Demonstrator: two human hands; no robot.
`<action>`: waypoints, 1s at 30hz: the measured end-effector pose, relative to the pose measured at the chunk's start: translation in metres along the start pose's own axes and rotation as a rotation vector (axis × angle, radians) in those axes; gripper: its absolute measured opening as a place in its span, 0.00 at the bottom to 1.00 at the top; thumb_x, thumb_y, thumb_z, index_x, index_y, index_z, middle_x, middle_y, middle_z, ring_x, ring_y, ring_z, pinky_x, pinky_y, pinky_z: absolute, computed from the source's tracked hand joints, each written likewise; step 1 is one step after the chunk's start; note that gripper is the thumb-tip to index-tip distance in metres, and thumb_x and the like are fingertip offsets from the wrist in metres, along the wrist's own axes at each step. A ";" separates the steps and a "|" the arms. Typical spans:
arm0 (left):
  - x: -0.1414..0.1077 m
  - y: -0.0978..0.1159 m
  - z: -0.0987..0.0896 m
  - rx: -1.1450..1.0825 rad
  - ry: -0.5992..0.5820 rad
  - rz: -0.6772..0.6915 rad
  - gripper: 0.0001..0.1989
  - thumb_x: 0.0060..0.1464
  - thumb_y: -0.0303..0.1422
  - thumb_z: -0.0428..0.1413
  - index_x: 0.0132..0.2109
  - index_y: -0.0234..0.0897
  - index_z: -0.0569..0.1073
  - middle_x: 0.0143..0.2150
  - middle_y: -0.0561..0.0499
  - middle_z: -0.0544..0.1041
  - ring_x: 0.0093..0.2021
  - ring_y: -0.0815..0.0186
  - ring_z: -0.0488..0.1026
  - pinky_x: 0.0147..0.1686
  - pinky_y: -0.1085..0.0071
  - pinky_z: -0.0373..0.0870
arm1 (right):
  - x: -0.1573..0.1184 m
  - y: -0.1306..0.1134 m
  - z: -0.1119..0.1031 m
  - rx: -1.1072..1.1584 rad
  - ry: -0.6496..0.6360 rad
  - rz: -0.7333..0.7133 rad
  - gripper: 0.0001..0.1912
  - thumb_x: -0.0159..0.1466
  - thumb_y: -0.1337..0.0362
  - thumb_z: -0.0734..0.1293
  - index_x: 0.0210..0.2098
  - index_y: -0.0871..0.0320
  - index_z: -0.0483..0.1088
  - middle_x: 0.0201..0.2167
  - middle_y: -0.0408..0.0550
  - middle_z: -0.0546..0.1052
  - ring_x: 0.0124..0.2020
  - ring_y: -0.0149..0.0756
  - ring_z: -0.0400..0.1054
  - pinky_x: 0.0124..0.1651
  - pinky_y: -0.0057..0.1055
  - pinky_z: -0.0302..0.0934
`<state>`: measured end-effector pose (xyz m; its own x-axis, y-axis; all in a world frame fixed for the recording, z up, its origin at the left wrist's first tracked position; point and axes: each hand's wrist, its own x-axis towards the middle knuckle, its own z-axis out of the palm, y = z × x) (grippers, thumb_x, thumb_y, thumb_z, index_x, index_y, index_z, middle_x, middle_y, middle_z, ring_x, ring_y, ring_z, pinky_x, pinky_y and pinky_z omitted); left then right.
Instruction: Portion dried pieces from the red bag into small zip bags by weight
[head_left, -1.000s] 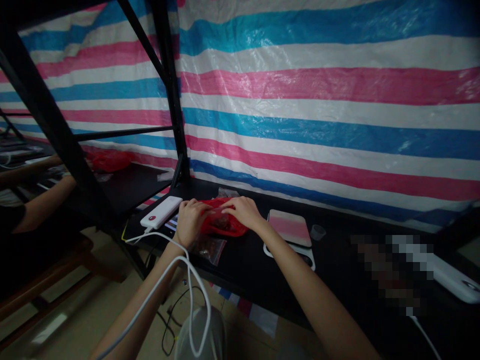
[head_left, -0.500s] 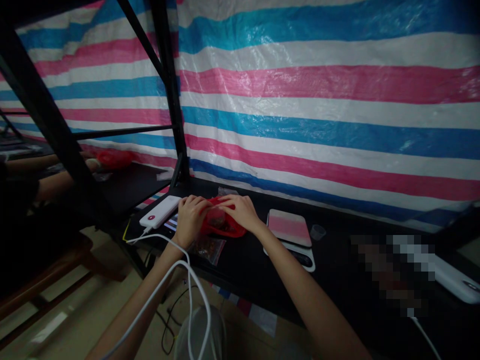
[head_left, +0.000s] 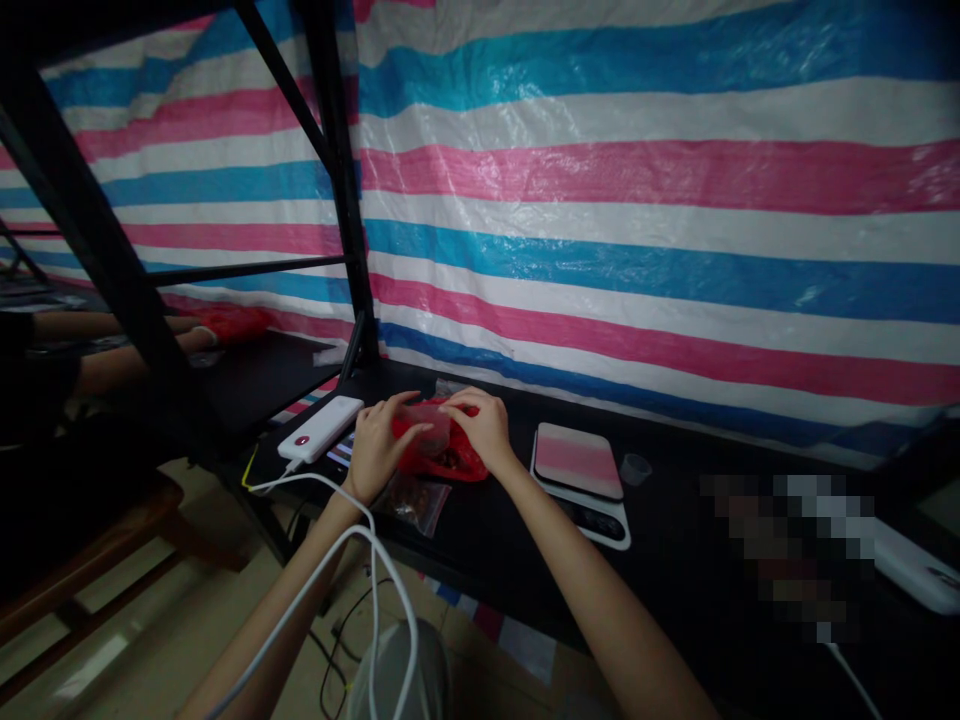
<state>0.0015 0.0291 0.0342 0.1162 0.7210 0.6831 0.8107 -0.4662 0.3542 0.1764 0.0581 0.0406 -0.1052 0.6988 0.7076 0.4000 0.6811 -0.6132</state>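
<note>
My left hand and my right hand are close together over a red plastic bag on the black table top. A small clear plastic cup sits between them, with my left fingers around its side. My right fingers press on the top of the red bag, whose contents look dark and are partly hidden. Just below my left wrist lies a clear zip bag of brown pieces.
A white power bank with a white cable lies left of my hands, beside a phone edge. To the right stand a digital scale and a small clear cup. A co-worker's arms reach toward a red bag beyond the black shelf frame.
The clear cup now stands higher and shows more plainly above the red bag. My hands have drawn slightly apart around it, and the view has shifted a little.
</note>
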 end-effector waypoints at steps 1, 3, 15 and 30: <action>-0.001 -0.003 0.002 -0.024 -0.025 -0.007 0.16 0.52 0.40 0.54 0.46 0.39 0.70 0.35 0.51 0.76 0.37 0.62 0.70 0.39 0.67 0.60 | 0.000 0.001 0.002 0.037 0.030 0.000 0.04 0.56 0.62 0.68 0.27 0.55 0.75 0.29 0.43 0.76 0.33 0.32 0.70 0.40 0.27 0.60; -0.002 -0.008 0.005 -0.048 -0.076 0.003 0.12 0.51 0.40 0.55 0.40 0.39 0.74 0.32 0.51 0.77 0.35 0.62 0.71 0.37 0.69 0.61 | -0.001 0.004 0.003 0.094 0.050 0.001 0.05 0.56 0.62 0.68 0.28 0.55 0.75 0.29 0.43 0.76 0.34 0.33 0.69 0.41 0.27 0.60; -0.001 -0.011 0.008 0.052 -0.004 -0.035 0.09 0.52 0.37 0.54 0.30 0.40 0.76 0.29 0.52 0.77 0.33 0.63 0.71 0.35 0.68 0.60 | -0.022 0.024 -0.011 -0.561 -0.559 0.025 0.10 0.56 0.59 0.68 0.38 0.52 0.72 0.38 0.45 0.76 0.45 0.38 0.64 0.47 0.38 0.45; -0.006 -0.011 0.020 -0.021 -0.002 -0.074 0.08 0.52 0.37 0.54 0.32 0.39 0.75 0.33 0.51 0.77 0.37 0.62 0.71 0.39 0.66 0.60 | -0.017 0.019 -0.013 -0.379 -0.411 0.040 0.08 0.58 0.57 0.66 0.34 0.50 0.75 0.31 0.41 0.76 0.37 0.32 0.67 0.39 0.30 0.46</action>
<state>0.0035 0.0401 0.0135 0.0577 0.7550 0.6532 0.8051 -0.4221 0.4167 0.1974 0.0563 0.0208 -0.3989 0.8019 0.4447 0.7022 0.5790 -0.4142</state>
